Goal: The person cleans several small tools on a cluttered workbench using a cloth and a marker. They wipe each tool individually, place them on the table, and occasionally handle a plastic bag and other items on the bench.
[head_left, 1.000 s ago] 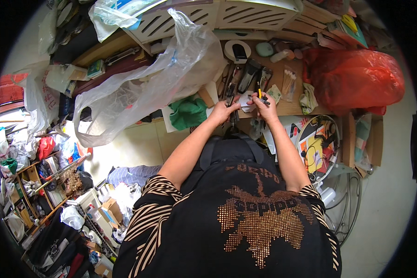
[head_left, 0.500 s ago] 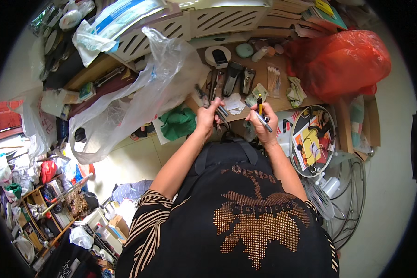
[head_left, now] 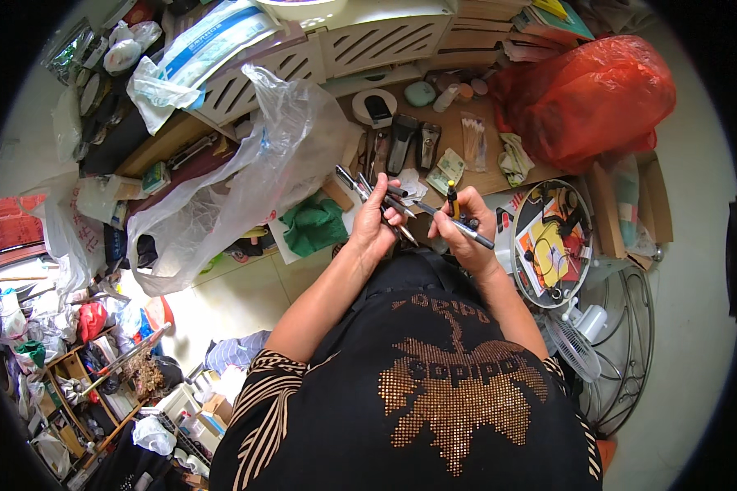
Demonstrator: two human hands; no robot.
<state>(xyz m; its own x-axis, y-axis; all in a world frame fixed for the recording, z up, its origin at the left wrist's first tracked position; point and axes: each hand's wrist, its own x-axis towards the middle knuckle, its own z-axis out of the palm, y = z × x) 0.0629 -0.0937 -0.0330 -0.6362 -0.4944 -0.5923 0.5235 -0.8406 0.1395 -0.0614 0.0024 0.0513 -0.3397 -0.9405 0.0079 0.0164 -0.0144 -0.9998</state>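
Observation:
Several pens [head_left: 345,175] fan out of my left hand [head_left: 375,218], whose fingers are closed round them. My right hand [head_left: 470,225] grips a dark pen [head_left: 477,236] between thumb and fingers, its tip pointing toward the left hand. A yellow and black pen [head_left: 453,199] also stands up out of the right hand. Both hands hover over my lap, just in front of the desk edge. Beyond them on the desk lie white paper scraps [head_left: 413,186], a banknote [head_left: 445,171] and two hair clippers [head_left: 401,142].
A red plastic bag [head_left: 585,106] bulges at the back right, near a packet of cotton swabs [head_left: 473,141]. A clear plastic bag [head_left: 221,196] spreads at left beside a green cloth [head_left: 313,222]. To my right are a round tray [head_left: 588,270] of odds and ends and a fan [head_left: 573,348].
My left hand has turned so the pens show more fully. The right hand's dark pen has come closer to it. The view has shifted slightly.

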